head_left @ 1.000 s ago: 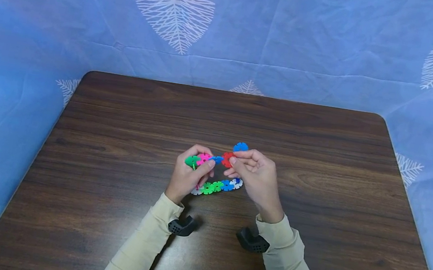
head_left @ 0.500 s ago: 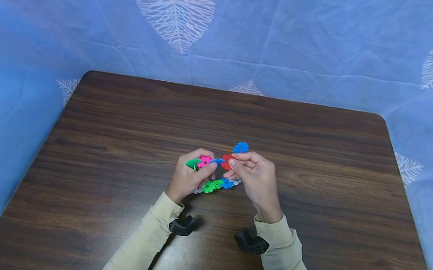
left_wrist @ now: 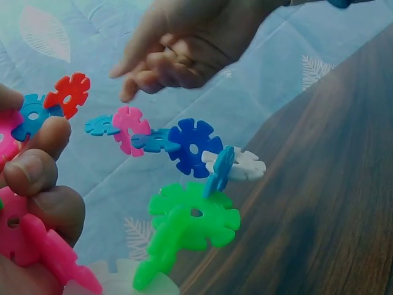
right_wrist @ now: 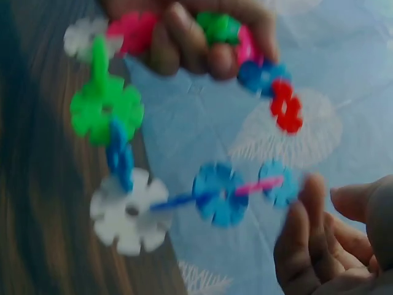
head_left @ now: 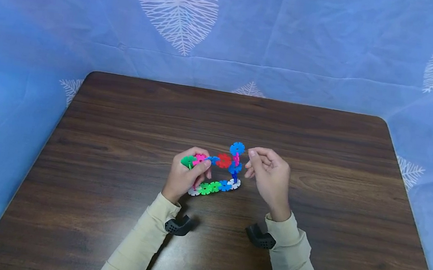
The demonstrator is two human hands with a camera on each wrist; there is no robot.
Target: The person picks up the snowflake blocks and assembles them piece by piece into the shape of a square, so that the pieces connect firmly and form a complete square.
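Note:
A chain of interlocking plastic snowflake discs (head_left: 205, 189) bends round in an unclosed loop above the table. My left hand (head_left: 183, 174) grips it at the pink and green discs, fingers curled over part of them. One end is a red disc (left_wrist: 69, 96), joined to a blue one beside my left fingertips. At the other end, a light blue disc (right_wrist: 279, 183) follows a pink one; the wrist views show a gap between the two ends. My right hand (head_left: 270, 177) holds nothing. Its fingers are loosely bent, just right of the light blue end.
The dark wood-grain table (head_left: 119, 117) extends around both hands. Behind and beside it hangs a blue cloth (head_left: 313, 38) with white leaf prints. A black wrist camera (head_left: 179, 225) is worn on each sleeved wrist.
My right hand has let go of the chain by the red disc and moved right. The freed discs now show in full. My left hand keeps its grip, shifted slightly left.

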